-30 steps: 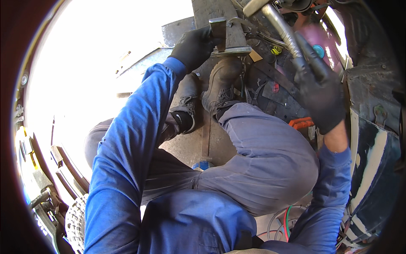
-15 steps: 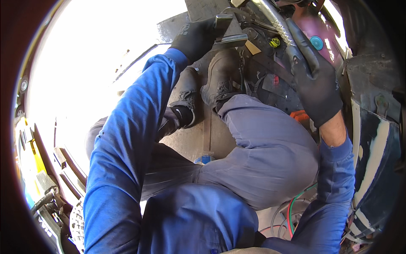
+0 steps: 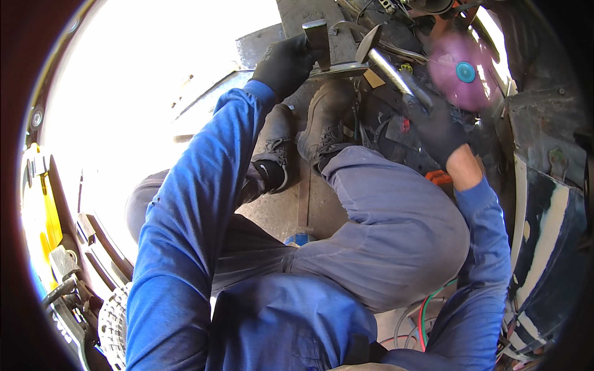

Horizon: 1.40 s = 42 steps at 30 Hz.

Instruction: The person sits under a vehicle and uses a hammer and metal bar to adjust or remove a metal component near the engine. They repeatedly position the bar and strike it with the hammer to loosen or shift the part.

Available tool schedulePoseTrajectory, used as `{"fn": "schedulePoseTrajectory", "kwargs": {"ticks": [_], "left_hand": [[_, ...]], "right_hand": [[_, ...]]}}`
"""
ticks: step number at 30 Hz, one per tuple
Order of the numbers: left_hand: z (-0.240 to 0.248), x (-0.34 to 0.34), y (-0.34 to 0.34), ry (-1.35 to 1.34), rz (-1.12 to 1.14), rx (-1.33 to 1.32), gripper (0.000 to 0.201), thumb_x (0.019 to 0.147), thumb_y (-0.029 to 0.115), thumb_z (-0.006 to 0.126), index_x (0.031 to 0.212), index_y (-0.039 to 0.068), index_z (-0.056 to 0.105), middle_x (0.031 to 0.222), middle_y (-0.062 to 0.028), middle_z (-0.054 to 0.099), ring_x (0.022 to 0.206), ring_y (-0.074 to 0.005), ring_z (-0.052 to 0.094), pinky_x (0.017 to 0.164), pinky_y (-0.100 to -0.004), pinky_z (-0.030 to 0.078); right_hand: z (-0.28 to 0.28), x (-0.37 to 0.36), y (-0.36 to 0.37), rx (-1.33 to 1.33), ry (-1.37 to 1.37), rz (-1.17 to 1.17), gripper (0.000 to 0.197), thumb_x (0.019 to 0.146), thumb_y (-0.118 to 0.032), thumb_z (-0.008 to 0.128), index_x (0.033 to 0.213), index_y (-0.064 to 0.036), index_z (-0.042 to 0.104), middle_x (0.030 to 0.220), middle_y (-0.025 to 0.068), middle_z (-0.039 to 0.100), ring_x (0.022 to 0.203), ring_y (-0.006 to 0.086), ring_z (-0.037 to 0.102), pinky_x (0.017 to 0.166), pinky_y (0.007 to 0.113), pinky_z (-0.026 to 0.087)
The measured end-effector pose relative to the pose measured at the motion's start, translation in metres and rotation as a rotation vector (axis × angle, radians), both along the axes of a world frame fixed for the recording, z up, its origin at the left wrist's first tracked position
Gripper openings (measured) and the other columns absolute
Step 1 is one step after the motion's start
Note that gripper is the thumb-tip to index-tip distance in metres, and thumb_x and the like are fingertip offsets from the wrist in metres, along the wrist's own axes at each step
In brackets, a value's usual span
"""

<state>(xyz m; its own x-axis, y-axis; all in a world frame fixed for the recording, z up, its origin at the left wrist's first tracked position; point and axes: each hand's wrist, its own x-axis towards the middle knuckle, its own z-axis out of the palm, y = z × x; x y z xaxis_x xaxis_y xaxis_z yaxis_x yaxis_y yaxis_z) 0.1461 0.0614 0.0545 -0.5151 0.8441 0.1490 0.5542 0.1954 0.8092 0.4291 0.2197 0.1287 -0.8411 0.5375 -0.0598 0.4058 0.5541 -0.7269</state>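
Note:
My left hand (image 3: 286, 65), in a black glove, is closed around a steel piece (image 3: 318, 44) with a shiny flat top end. Below it lies a flat metal bar (image 3: 339, 70); I cannot tell whether the two are one part. In my right hand (image 3: 436, 123), also gloved in black, is a hammer (image 3: 388, 71) gripped by its silver handle. Its dark head (image 3: 369, 43) hangs just right of the steel piece, apart from it.
A blurred pink disc with a teal hub (image 3: 465, 72), like a spinning fan, stands beyond my right hand. My boots (image 3: 328, 111) rest below the bar. Red and green hoses (image 3: 424, 315) run beside my right forearm. A dark striped panel (image 3: 547, 235) stands at the right.
The hammer has come down and toward the steel piece, its head now well inside the view. My right hand has moved lower and left; my left hand has shifted slightly left.

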Motion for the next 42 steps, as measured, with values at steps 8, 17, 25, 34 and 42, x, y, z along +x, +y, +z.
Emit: {"fn": "schedulePoseTrajectory", "kwargs": {"ticks": [8,17,25,34,42], "left_hand": [[-0.001,-0.005,0.003,0.169,-0.024,-0.035,0.024,0.100,0.021,0.063,0.117,0.006,0.071,0.107,-0.0178,0.076,0.101,-0.0342,0.072,0.089,-0.0424,0.055],[0.011,-0.003,0.003,0.097,-0.068,-0.022,0.028,0.100,0.025,0.062,0.120,0.005,0.069,0.104,-0.0203,0.075,0.099,-0.0383,0.071,0.089,-0.0453,0.054],[0.008,-0.006,-0.002,-0.101,-0.021,-0.022,0.030,0.100,0.029,0.066,0.116,0.004,0.072,0.097,-0.0159,0.076,0.088,-0.0261,0.072,0.085,-0.0414,0.053],[0.005,-0.006,-0.007,-0.136,-0.022,0.017,0.026,0.099,0.020,0.070,0.117,0.002,0.073,0.101,-0.0108,0.079,0.091,-0.0179,0.071,0.085,-0.0364,0.054],[0.016,0.008,-0.001,-0.062,-0.007,0.022,0.025,0.101,0.016,0.066,0.121,0.001,0.071,0.109,-0.0098,0.078,0.095,-0.0139,0.069,0.089,-0.0340,0.053]], "right_hand": [[-0.021,-0.014,0.021,0.209,-0.492,-0.036,0.055,0.103,-0.049,0.054,0.144,-0.0110,0.056,0.125,0.0272,0.068,0.114,0.0381,0.068,0.098,0.045,0.052],[-0.014,-0.025,0.038,0.250,-0.631,0.033,0.057,0.103,-0.052,0.051,0.143,-0.0100,0.053,0.115,0.0260,0.072,0.105,0.0412,0.070,0.090,0.047,0.055],[-0.022,-0.008,0.028,0.170,-0.452,-0.081,0.056,0.103,-0.049,0.059,0.134,-0.0026,0.062,0.090,0.0174,0.072,0.087,0.0269,0.073,0.081,0.041,0.055],[-0.015,-0.006,0.020,-0.003,-0.342,-0.081,0.048,0.103,-0.044,0.061,0.127,-0.0039,0.069,0.084,0.0202,0.070,0.081,0.0300,0.070,0.077,0.042,0.052],[-0.014,-0.006,0.016,0.056,-0.358,-0.107,0.045,0.103,-0.041,0.061,0.124,-0.0026,0.070,0.086,0.0229,0.070,0.083,0.0322,0.070,0.079,0.043,0.052]]}}
